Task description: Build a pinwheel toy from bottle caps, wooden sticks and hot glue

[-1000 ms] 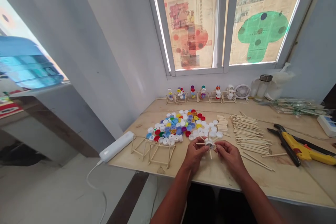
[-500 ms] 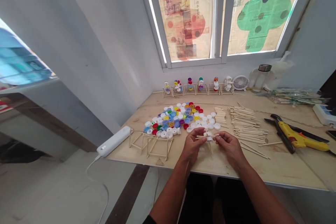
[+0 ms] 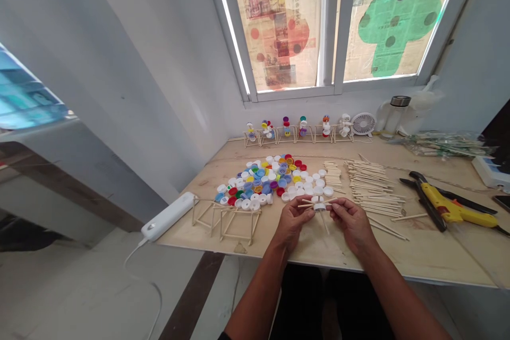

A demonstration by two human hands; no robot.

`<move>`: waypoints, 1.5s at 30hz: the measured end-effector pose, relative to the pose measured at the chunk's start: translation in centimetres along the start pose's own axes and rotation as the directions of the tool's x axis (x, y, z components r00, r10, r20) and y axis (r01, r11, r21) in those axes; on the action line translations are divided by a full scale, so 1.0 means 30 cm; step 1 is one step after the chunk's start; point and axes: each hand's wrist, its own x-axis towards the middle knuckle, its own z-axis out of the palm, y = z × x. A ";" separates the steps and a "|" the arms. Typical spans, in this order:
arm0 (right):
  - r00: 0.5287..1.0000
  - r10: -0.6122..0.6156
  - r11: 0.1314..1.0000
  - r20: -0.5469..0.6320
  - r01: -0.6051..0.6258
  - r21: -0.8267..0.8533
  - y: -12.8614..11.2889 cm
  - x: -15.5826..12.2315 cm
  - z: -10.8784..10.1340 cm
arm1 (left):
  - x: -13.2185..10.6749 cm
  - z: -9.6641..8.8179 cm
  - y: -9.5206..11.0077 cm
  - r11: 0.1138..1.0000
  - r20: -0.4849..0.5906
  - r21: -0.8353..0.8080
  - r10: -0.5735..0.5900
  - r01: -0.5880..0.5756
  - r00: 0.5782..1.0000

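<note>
Between my hands, above the table's front part, is a small assembly of white bottle caps and wooden sticks (image 3: 319,205), its sticks pointing out to both sides and down. My left hand (image 3: 294,220) pinches the sticks on its left side. On the other side, my right hand (image 3: 349,221) grips it between thumb and fingers. Just beyond lies a pile of bottle caps (image 3: 258,175) in white, blue, red and yellow. Loose wooden sticks (image 3: 372,186) lie in a heap past my right hand, with a bundle of shorter sticks (image 3: 333,176) beside them.
Stick frames (image 3: 239,223) stand at the table's left front, near a white power strip (image 3: 169,216). To the right lie a yellow glue gun (image 3: 450,207) and black-handled pliers (image 3: 428,202). Finished cap figures (image 3: 287,127) line the back, beside a small fan (image 3: 363,124).
The assembly has turned a little in my hands, so more of its caps and spread sticks show. Both hands stay on it; the view has shifted slightly.
</note>
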 end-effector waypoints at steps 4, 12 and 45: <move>1.000 0.011 1.000 0.009 -0.011 0.002 0.003 0.000 -0.001 | 0.002 -0.003 -0.003 1.000 -0.011 0.024 0.016 -0.016 1.000; 0.999 0.034 0.999 0.018 -0.034 0.014 -0.001 -0.005 0.001 | -0.002 0.002 0.002 0.998 0.026 0.069 0.002 -0.003 1.000; 0.878 0.085 0.896 0.471 0.140 -0.422 -0.051 -0.068 0.046 | 0.004 0.001 -0.004 0.992 -0.173 0.116 0.075 -0.055 0.982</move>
